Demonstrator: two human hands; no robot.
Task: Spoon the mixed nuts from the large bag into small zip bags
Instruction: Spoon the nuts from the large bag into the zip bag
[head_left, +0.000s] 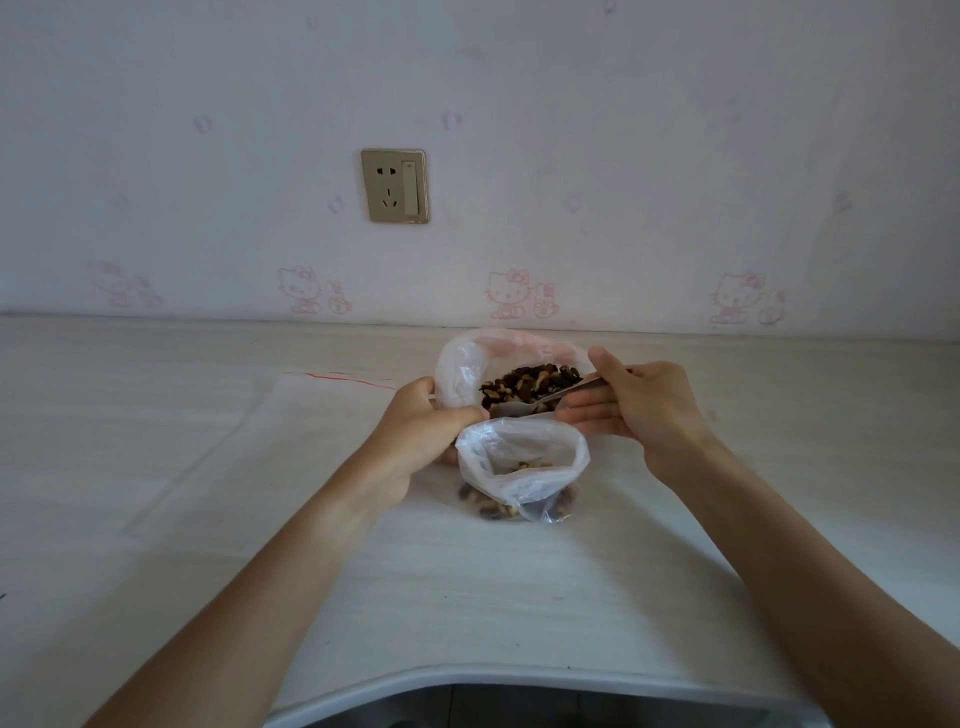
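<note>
We note a pale wood-grain countertop (208, 467). Directly on it: a large clear plastic bag of mixed nuts (467, 364), a small clear zip bag (524, 467), and flat empty zip bags with red seal lines (311, 410).

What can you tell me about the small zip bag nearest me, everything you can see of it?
The small zip bag is clear, thin, crinkled plastic, standing upright on the pale table with its mouth held open and its rim folded outward. A shallow layer of mixed nuts fills its bottom. The left hand grips its rim on the left side. Just behind it sits the large bag, and the spoon hovers above its far edge.
</note>
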